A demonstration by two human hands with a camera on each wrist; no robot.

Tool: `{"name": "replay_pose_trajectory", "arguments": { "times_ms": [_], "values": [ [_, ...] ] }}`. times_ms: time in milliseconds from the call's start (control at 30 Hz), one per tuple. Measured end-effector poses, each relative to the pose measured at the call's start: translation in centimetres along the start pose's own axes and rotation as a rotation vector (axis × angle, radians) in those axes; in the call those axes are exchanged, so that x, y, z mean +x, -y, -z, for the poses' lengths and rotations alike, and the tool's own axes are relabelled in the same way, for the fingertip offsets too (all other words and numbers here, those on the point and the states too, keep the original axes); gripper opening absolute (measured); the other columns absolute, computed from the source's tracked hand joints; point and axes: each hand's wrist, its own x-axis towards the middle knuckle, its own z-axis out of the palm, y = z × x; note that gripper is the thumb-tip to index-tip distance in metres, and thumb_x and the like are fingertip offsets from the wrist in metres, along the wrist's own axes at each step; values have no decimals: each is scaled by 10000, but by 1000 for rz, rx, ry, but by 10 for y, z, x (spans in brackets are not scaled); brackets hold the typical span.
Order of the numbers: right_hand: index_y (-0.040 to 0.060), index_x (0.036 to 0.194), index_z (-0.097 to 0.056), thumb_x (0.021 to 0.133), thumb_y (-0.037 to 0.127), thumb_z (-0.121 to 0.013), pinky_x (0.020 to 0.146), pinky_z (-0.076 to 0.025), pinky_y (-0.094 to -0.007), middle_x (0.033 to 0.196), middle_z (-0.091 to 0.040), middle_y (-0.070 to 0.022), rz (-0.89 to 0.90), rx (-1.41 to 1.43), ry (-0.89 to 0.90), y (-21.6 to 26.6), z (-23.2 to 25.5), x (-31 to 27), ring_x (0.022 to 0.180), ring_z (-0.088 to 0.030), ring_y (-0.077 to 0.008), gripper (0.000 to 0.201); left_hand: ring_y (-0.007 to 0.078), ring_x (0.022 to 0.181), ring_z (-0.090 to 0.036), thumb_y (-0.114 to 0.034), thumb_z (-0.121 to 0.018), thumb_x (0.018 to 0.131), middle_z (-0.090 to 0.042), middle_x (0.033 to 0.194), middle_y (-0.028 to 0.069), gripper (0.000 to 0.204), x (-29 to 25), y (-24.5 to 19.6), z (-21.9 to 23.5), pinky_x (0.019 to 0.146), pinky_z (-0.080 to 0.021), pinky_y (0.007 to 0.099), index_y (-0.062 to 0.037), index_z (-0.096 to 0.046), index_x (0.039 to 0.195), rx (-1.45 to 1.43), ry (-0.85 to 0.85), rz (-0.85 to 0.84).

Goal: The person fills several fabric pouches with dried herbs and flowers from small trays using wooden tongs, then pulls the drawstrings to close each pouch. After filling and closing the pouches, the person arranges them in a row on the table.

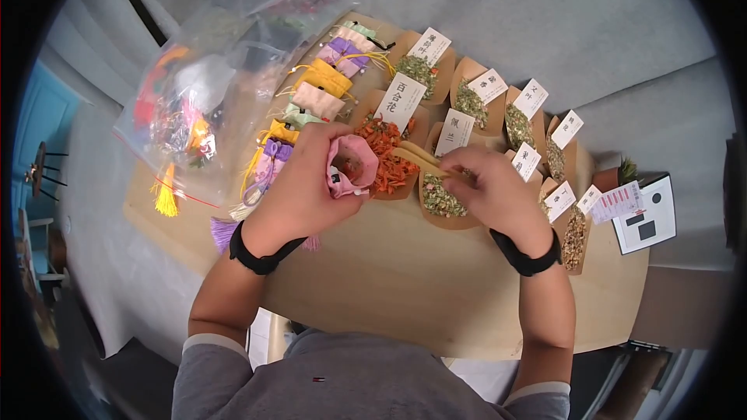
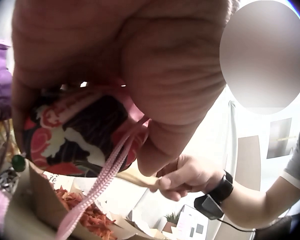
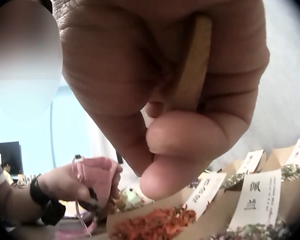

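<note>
My left hand (image 1: 292,190) grips a small pink drawstring pouch (image 1: 354,163), its mouth spread and facing up, with some reddish bits showing inside. In the left wrist view the pouch's outside has a dark and red pattern, and a pink cord (image 2: 97,192) dangles from it. A wooden spoon (image 1: 420,157) is held by its handle in my right hand (image 1: 502,194), the far end pointing left toward the pouch and overlapping the orange petals in the head view. Those dried orange petals (image 3: 157,224) fill a kraft paper tray right beside the pouch.
Several more kraft trays of dried herbs (image 1: 443,196) with white label cards (image 1: 453,134) spread to the right. Small coloured pouches (image 1: 323,78) line the left, near a large clear plastic bag (image 1: 210,70). A potted plant (image 1: 627,171) and a white printed board (image 1: 646,214) stand far right.
</note>
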Motion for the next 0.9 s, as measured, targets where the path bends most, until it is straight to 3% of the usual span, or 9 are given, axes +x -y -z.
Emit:
{"name": "replay_pose_trajectory", "arguments": {
  "times_ms": [33, 100, 133, 200, 467, 633, 700, 900],
  "values": [
    [17, 1072, -690, 851, 56, -715, 773, -522, -450, 962, -670, -186, -34, 6, 51, 1, -3, 2, 885, -660, -394, 225, 222, 1078, -577, -48, -833, 700, -517, 1215, 117, 802, 0, 1, 0, 944, -493, 343, -12, -427, 1390, -3, 0, 1],
    [16, 1067, -685, 853, 53, -711, 777, -522, -455, 972, -667, -185, -14, -27, 64, 0, -12, 4, 895, -659, -395, 219, 327, 1130, -557, -71, -847, 696, -487, 1232, 178, 766, 1, 2, 2, 963, -481, 396, 2, -449, 1346, 7, -3, -13],
    [16, 1062, -680, 854, 51, -707, 781, -523, -461, 982, -664, -185, 6, -60, 74, -1, -17, 6, 906, -658, -395, 213, 327, 1130, -557, -71, -847, 696, -487, 1232, 178, 766, 1, 5, 2, 963, -481, 396, 2, -449, 1346, 8, -4, -12],
    [15, 1048, -674, 854, 38, -693, 781, -524, -464, 996, -664, -185, 10, -89, 60, -3, -25, 8, 902, -655, -404, 196, 187, 1012, -580, -29, -835, 694, -513, 1172, 106, 808, 0, 11, 1, 895, -510, 331, -8, -419, 1386, 55, 8, -34],
    [2, 997, -640, 858, -2, -655, 743, -520, -458, 958, -670, -185, 25, -46, -17, 0, -24, 8, 860, -658, -413, 140, 196, 1009, -584, -31, -830, 699, -517, 1156, 110, 794, 1, 11, 2, 901, -508, 339, -2, -416, 1376, 93, -18, -70],
    [4, 1017, -647, 847, -14, -690, 716, -520, -406, 909, -684, -180, -29, 71, -56, 5, -11, 4, 802, -672, -355, 176, 213, 1032, -589, -27, -824, 697, -523, 1183, 126, 789, 2, 14, 0, 915, -503, 344, -2, -419, 1374, 107, -19, -88],
    [5, 1022, -652, 848, -13, -699, 692, -515, -387, 891, -685, -166, -56, 78, -59, 9, -4, 2, 769, -669, -318, 181, 230, 1059, -587, -25, -817, 699, -533, 1187, 133, 782, 2, 11, 0, 929, -499, 352, -1, -419, 1372, -112, 45, 43],
    [6, 1021, -665, 853, -13, -715, 620, -491, -325, 849, -687, -115, -101, 121, -89, 29, 14, -1, 688, -640, -200, 176, 244, 1092, -586, -39, -812, 710, -549, 1179, 137, 765, 2, 8, -1, 954, -489, 369, -3, -421, 1366, -60, 17, -21]
  ]
}}
